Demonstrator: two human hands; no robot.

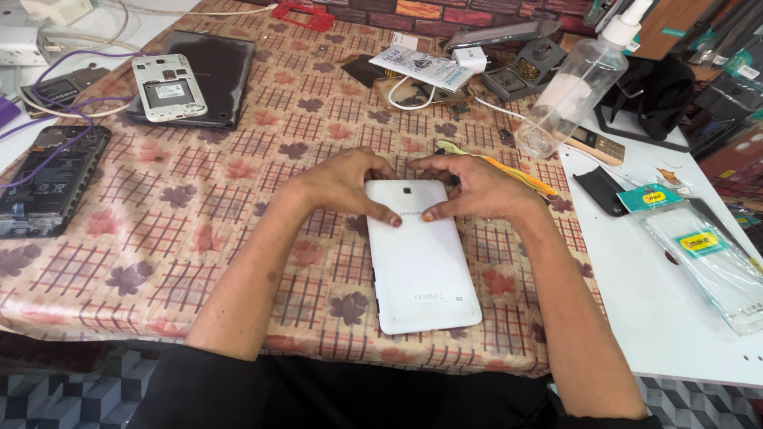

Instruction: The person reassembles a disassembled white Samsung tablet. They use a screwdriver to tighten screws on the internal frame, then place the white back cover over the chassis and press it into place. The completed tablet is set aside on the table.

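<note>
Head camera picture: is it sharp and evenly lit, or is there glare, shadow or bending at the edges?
Head view: even, soft light, the white tablet sharp under the left hand and right hand; only faint shadows beneath the hands; mild sheen on the clear spray bottle; wide-angle bending toward the edges; no obvious blur.

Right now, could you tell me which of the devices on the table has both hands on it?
The white tablet lying back-up at the table's near edge; the others lie untouched far left.

Checked floral tablecloth (199, 214) beside white tabletop (660, 318) — brick-pattern wall (445, 12) behind.
</note>
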